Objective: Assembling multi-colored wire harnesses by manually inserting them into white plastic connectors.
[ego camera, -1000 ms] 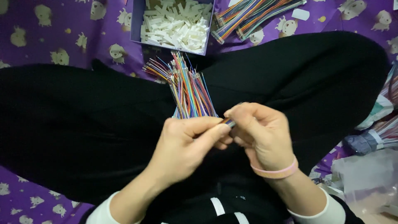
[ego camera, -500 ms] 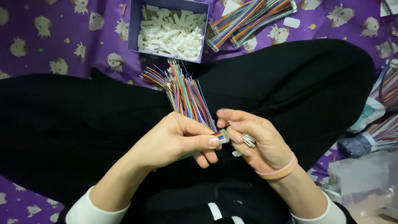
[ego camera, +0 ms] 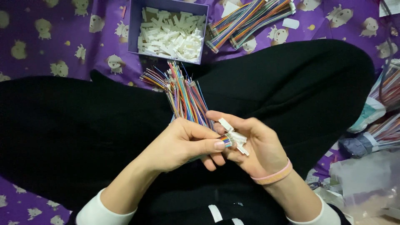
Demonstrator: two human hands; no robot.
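Purple patterned cloth (ego camera: 62, 50): spread underneath, printed with pale cartoon figures. Black-clad legs (ego camera: 83, 133): crossed over it, filling mid-frame.

Purple box (ego camera: 132, 29): upper centre, heaped with white plastic connector housings (ego camera: 171, 35). Finished ribbon harnesses (ego camera: 250, 18): lying just right of box. Clear bags (ego camera: 366, 179) and further wire bundles (ego camera: 387, 89): at right edge.

Bundle of multicoloured wires (ego camera: 187, 96): fanned upward across lap, lower end gathered in left hand (ego camera: 183, 143).

Left hand: closed, thumb and forefinger pinching wire ends. Right hand (ego camera: 254, 146): palm up, fingers curled, cradling a few loose white connectors (ego camera: 235, 135); pink band (ego camera: 273, 175) on wrist.

Change from half a second ago: view shifted slightly; wire tips now brought against one white connector at right fingertips, hands drawn closer. Judged: insertion of wire ends into housing under way, not yet seated.

Position: wire tips (ego camera: 226, 141) touching connector, between left thumb and right fingers, directly above lap.
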